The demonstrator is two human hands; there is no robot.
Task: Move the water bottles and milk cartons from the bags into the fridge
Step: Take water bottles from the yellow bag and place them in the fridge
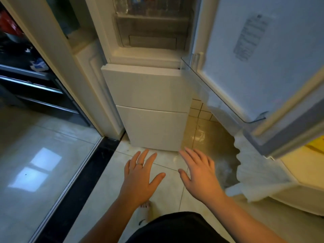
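Note:
The white fridge (150, 95) stands in front of me with its upper door (263, 67) swung open to the right. Clear water bottles (133, 6) stand on a shelf at the top edge of the view, above a translucent drawer (152, 30). The two lower fridge doors are closed. My left hand (140, 174), with a ring on it, and my right hand (198, 174) hover side by side over the floor tiles, fingers spread, holding nothing. A white plastic bag (254, 176) lies on the floor to the right, below the open door. No milk carton is visible.
A sliding glass door (57, 95) and its dark floor track (82, 181) run along the left. Behind the glass are dark shelves with items. A yellow object (313, 146) shows at the right edge. My bare foot (145, 209) stands on the tiles below my hands.

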